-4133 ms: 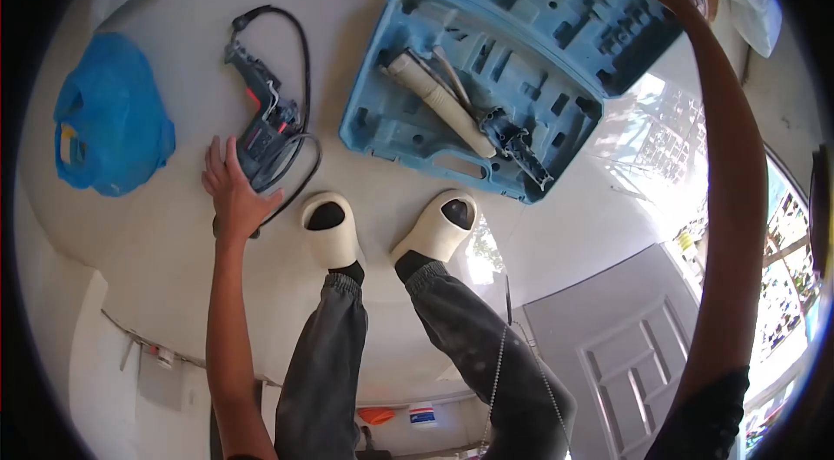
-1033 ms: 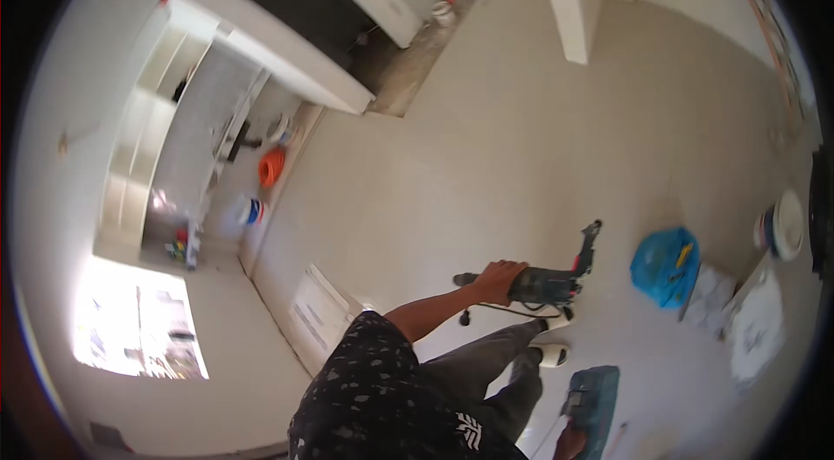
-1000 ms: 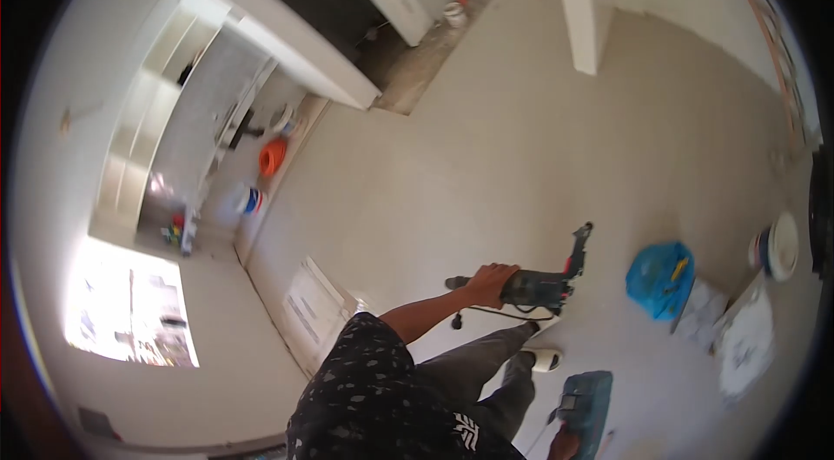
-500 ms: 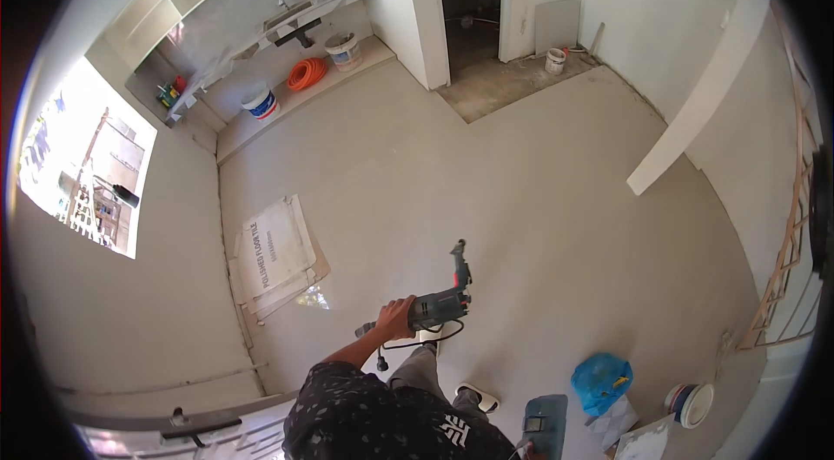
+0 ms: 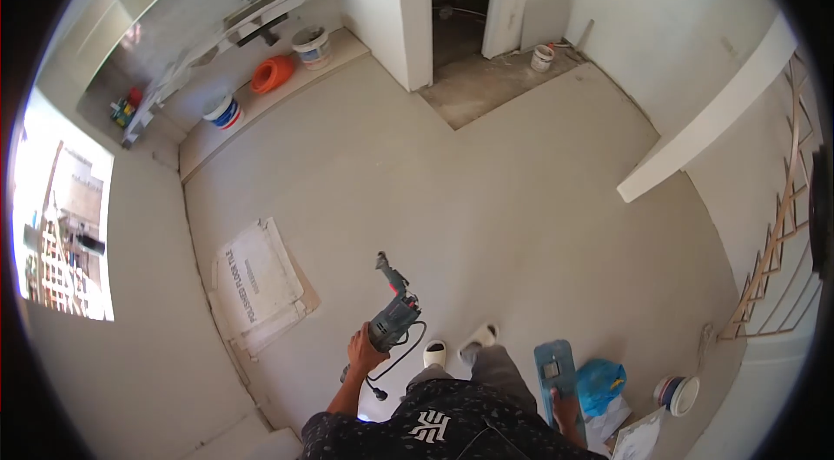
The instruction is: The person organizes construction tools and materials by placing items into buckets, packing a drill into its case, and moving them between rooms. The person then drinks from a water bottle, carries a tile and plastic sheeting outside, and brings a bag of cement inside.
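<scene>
My left hand (image 5: 365, 350) is closed around the body of a dark green corded power drill (image 5: 393, 323), held out in front of me. An angled front handle points up and away, and its black cable (image 5: 408, 347) loops down to a dangling plug (image 5: 378, 392). At my right side, my right hand (image 5: 565, 410) is closed on a narrow blue-grey case (image 5: 554, 364), perhaps a tool case. Part of its grip is hidden by the case and my body. A blue plastic bag (image 5: 601, 385) lies on the floor just right of the case.
Flattened tile cardboard (image 5: 259, 279) lies on the floor to the left. An orange hose coil (image 5: 273, 74) and buckets (image 5: 223, 112) line the ledge under the counter. A white bucket (image 5: 676, 395) lies right. A beam (image 5: 686, 147) slopes down at right, near the stair railing (image 5: 773, 238).
The drill has shifted left and lower in view, in my left hand. My right hand and the case have come further into view. My feet and the viewpoint have shifted.
</scene>
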`<state>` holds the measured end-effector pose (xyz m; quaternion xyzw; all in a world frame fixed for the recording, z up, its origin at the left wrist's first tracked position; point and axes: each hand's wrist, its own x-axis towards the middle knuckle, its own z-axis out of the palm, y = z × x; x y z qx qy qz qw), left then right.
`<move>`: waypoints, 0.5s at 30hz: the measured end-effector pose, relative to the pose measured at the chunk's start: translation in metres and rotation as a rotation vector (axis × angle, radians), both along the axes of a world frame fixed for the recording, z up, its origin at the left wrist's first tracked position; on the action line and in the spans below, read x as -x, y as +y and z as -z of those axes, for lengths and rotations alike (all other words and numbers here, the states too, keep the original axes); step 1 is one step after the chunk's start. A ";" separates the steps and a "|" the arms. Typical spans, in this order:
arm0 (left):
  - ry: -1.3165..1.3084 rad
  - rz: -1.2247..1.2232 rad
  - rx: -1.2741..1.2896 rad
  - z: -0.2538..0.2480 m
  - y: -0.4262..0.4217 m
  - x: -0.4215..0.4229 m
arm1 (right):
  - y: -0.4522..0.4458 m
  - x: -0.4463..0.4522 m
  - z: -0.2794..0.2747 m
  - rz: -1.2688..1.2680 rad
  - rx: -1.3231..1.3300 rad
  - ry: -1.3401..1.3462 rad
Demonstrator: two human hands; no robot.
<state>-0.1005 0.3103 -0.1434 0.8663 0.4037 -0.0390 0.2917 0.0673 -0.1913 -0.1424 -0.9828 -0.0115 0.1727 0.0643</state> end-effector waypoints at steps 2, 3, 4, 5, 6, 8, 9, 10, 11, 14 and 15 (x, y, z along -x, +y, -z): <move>0.003 -0.067 -0.022 -0.002 0.014 -0.016 | 0.027 -0.035 0.006 -0.014 0.003 0.036; 0.033 -0.089 -0.017 -0.003 0.026 -0.025 | 0.042 -0.050 0.011 -0.050 0.003 0.066; 0.023 -0.076 -0.022 0.001 0.034 -0.034 | 0.056 -0.069 0.010 -0.037 -0.002 0.057; 0.002 -0.093 -0.048 0.003 0.039 -0.040 | 0.069 -0.088 0.014 -0.053 -0.011 0.075; -0.024 -0.115 -0.074 0.004 0.057 -0.049 | 0.092 -0.109 0.015 -0.074 -0.018 0.089; 0.014 -0.150 -0.110 0.005 0.064 -0.075 | 0.107 -0.158 0.028 -0.089 0.016 0.125; 0.053 -0.172 -0.090 0.002 0.074 -0.098 | 0.123 -0.194 0.032 -0.117 -0.009 0.119; 0.110 -0.192 -0.058 -0.009 0.086 -0.116 | 0.143 -0.223 0.027 -0.144 -0.023 0.131; 0.113 -0.215 -0.043 -0.024 0.076 -0.125 | 0.141 -0.245 0.004 -0.166 -0.007 0.132; 0.040 -0.255 -0.068 -0.049 0.094 -0.170 | 0.194 -0.319 -0.030 -0.180 -0.041 0.124; 0.016 -0.274 -0.094 -0.052 0.100 -0.186 | 0.210 -0.344 -0.028 -0.240 -0.076 0.079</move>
